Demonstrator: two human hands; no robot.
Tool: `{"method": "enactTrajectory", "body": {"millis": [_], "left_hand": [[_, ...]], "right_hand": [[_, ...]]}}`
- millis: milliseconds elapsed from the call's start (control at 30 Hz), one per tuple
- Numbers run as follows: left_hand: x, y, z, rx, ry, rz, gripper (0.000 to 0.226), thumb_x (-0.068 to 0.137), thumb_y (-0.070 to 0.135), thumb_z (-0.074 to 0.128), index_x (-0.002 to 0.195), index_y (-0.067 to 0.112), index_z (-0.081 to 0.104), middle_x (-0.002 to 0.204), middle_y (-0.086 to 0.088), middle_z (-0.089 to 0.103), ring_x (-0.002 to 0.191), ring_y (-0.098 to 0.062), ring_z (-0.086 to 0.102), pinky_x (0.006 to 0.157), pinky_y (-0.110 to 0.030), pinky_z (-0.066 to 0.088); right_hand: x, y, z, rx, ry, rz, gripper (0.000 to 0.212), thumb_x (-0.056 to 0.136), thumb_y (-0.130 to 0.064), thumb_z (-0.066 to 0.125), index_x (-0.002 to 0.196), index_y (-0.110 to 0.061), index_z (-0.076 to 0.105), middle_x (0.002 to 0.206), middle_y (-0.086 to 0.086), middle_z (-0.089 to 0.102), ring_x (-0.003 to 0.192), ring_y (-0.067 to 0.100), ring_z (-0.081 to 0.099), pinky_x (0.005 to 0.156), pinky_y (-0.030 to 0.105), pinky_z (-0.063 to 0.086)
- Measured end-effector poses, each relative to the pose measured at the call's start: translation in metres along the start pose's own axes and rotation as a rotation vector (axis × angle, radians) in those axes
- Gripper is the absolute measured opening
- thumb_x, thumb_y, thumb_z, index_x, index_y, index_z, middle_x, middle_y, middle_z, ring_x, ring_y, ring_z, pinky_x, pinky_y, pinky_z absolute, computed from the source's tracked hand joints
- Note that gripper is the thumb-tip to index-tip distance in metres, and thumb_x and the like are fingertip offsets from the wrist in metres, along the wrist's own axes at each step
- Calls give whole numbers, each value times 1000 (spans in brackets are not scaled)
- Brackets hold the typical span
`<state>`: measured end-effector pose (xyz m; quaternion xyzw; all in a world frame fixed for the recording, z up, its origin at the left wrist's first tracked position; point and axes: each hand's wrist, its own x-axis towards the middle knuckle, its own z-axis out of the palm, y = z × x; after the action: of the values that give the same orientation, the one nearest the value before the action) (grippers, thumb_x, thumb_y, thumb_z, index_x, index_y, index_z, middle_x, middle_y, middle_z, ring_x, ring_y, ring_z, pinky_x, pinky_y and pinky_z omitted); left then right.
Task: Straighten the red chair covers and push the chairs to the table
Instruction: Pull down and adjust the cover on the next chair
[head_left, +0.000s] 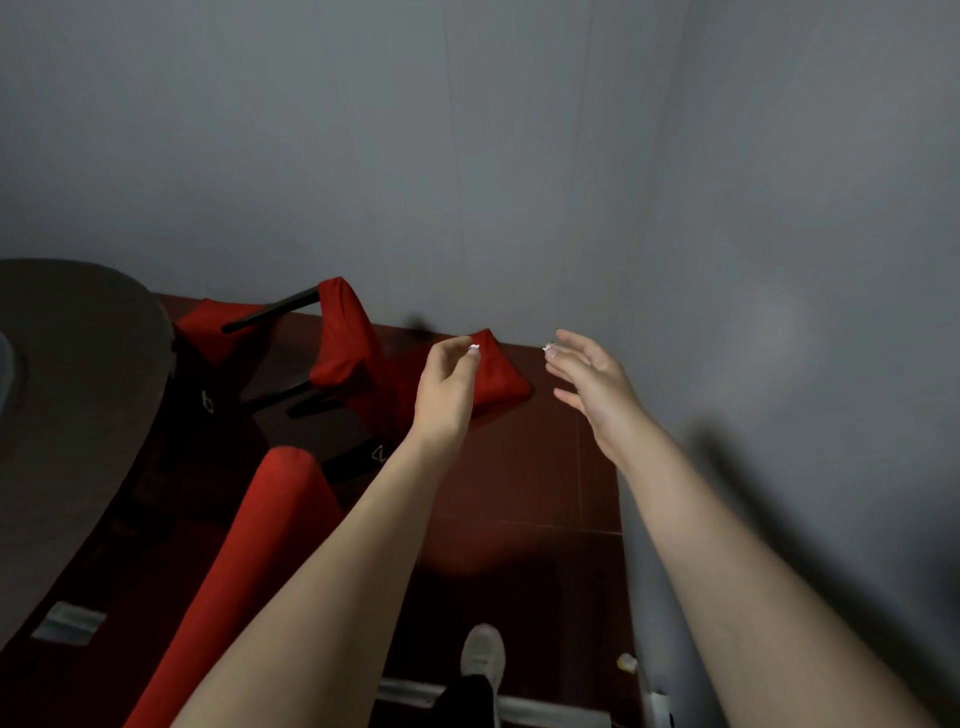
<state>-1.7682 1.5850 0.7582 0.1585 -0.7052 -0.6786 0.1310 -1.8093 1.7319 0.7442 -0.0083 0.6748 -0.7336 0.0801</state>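
While both bare arms reach out above the dark red floor (524, 467), the left hand (447, 387) has its fingers loosely curled around nothing and the right hand (592, 382) is spread wide, also empty. The far red chair cover (501, 382) peaks between them, at 3 o'clock from the left hand and 9 o'clock from the right; contact cannot be told. A second red chair cover (345, 338) lies at 9 o'clock from the left hand, near the table (78, 338).

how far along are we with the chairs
Looks done: the nearest chair cover appears smooth, its chair beside the table. In hand: the left hand and right hand reach toward the far chair cover by the wall, gripping nothing yet. Left: straighten it and push that chair in; the middle chair cover may need squaring too.
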Motion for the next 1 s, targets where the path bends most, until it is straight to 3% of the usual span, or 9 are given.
{"method": "enactTrajectory", "body": {"millis": [167, 400, 533, 800, 1000], "left_hand": [[71, 5, 9, -53, 11, -1, 28, 96, 19, 51, 122, 11, 54, 124, -4, 57, 118, -15, 52, 106, -42, 38], [187, 14, 18, -88, 4, -2, 23, 95, 16, 51, 117, 12, 55, 119, 1, 59, 113, -10, 53, 105, -36, 40], [238, 14, 20, -74, 12, -7, 23, 94, 16, 53, 116, 12, 57, 118, -2, 61, 102, -4, 53, 98, -28, 41], [300, 4, 20, -52, 61, -31, 21, 93, 16, 53, 113, 11, 58, 110, 2, 61, 104, -8, 53, 92, -25, 40], [359, -5, 31, 13, 129, -18, 21, 93, 17, 53, 113, 13, 59, 111, 3, 61, 110, -14, 55, 95, -31, 41]], "right_hand": [[71, -5, 10, -36, 25, -7, 28, 90, -27, 61, 117, -27, 54, 123, -4, 59, 114, 11, 55, 96, 34, 44], [183, -19, 46, -31, 27, 3, 32, 90, -27, 60, 122, -24, 54, 112, -12, 60, 102, 1, 57, 90, 30, 45], [228, -22, 63, -22, 16, 31, 34, 91, -25, 59, 124, -21, 53, 112, -11, 60, 107, 7, 56, 88, 29, 44], [294, -18, 81, -46, -30, 61, 28, 91, -23, 60, 118, -23, 53, 103, -15, 59, 110, 11, 55, 87, 30, 42], [362, -16, 88, -91, -108, 39, 30, 91, -19, 60, 120, -20, 53, 107, -7, 60, 108, 12, 56, 82, 25, 43]]}}
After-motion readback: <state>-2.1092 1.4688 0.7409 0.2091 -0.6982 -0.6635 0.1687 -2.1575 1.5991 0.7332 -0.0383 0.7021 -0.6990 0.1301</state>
